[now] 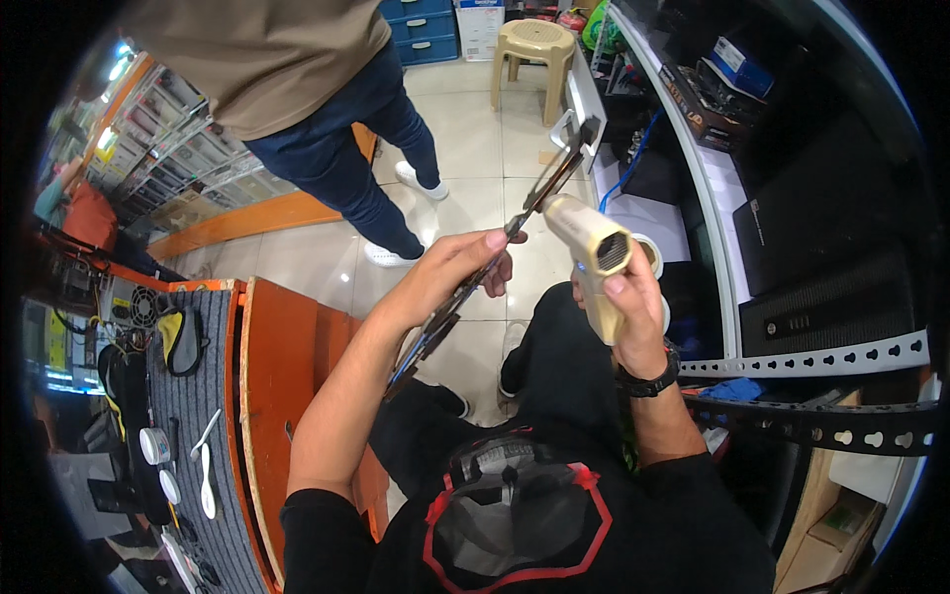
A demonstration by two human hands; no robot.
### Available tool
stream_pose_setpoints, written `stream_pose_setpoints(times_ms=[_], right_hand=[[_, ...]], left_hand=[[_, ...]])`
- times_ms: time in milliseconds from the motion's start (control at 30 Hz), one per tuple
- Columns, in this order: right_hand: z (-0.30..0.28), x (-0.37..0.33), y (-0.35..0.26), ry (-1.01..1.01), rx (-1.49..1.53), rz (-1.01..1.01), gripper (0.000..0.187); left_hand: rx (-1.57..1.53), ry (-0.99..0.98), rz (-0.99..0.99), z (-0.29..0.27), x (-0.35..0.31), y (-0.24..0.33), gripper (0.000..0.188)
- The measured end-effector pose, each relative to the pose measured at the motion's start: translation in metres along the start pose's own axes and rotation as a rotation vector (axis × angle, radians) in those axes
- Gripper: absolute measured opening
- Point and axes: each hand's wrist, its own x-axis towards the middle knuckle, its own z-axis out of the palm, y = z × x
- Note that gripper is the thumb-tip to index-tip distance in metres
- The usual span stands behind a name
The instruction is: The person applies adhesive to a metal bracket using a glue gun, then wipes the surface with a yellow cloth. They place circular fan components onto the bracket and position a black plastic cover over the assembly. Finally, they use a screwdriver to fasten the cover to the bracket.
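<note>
My left hand [457,272] is closed on a long, flat dark panel [460,297] with what look like electronic parts, seen nearly edge-on and held at a slant. Its upper end reaches away toward the stool. In my right hand [638,315] is a cream pistol-shaped blower [584,238], its handle wrapped by my fingers. The blower's round rear grille faces me, and its front end lies close beside the upper part of the panel. Most of the panel's faces are hidden by the angle and by my left hand.
At left stands an orange workbench [272,396] with a grey ribbed mat [213,396], a white brush [207,482] and small tubs. Another person [327,148] stands ahead on the left. A beige stool [534,45] is farther off. Metal shelving [831,348] with computer cases lines the right.
</note>
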Motion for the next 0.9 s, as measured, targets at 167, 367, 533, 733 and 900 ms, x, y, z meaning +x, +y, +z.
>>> stream_pose_setpoints(times_ms=[167, 367, 533, 733, 900], right_hand=[[0.003, 0.000, -0.005, 0.073, 0.225, 0.204, 0.059], [0.015, -0.019, 0.000, -0.155, 0.015, 0.250, 0.053], [0.036, -0.031, 0.023, -0.338, -0.117, 0.272, 0.045], [0.044, -0.027, 0.035, -0.324, 0.020, 0.344, 0.036], [0.047, -0.023, 0.039, -0.306, -0.049, 0.412, 0.034]], left_hand=[[-0.275, 0.139, 0.123, -0.011, -0.005, 0.004, 0.074], [-0.104, 0.629, 0.225, -0.011, -0.003, 0.027, 0.081], [-0.119, 0.833, 0.238, -0.016, -0.009, 0.020, 0.106], [-0.137, 0.816, 0.210, -0.014, -0.006, 0.009, 0.093], [-0.225, 0.808, 0.118, -0.011, 0.002, -0.006, 0.087]])
